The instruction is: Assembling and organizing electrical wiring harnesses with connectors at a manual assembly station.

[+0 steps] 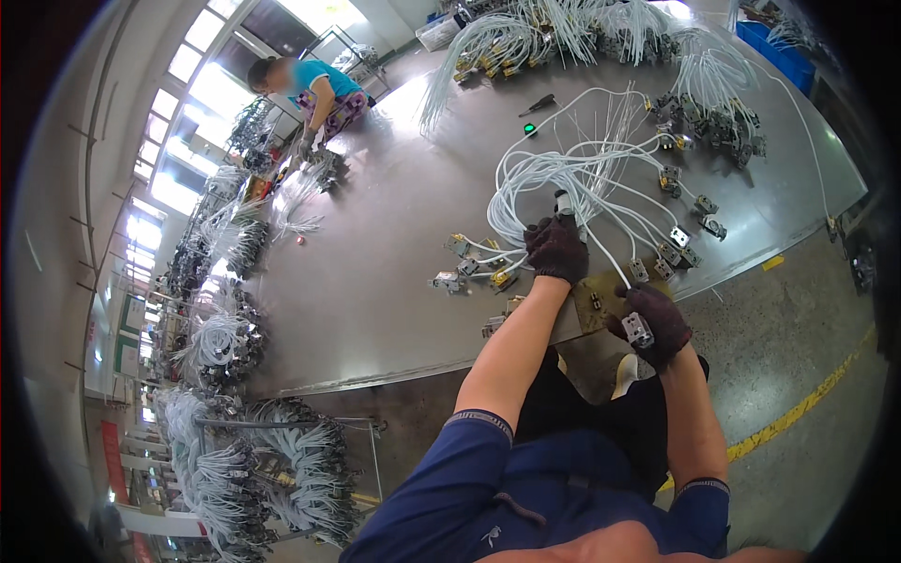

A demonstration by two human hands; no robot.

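The gloved left hand (557,248) grips a bundle of white cables (563,174) on the grey table (375,281) (limp, tangle-prone, best held bunched), while the right hand (654,324) pinches a small metal connector (638,330).

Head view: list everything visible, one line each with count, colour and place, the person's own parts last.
Worktable: one, grey metal, centre.
Cable bundle: one, white, under the left hand.
Connector blocks: many, grey and yellow, at cable ends.
Screwdriver: one, dark, far table.
Cable heaps: several, white, far edge.
Bin: one, blue, top right.
Hanging harnesses: many, white, rack lower left.
Co-worker: one, teal top, far left.
Floor line: yellow, right.
Left hand: dark glove, gripping cables.
Right hand: dark glove, holding grey connector.
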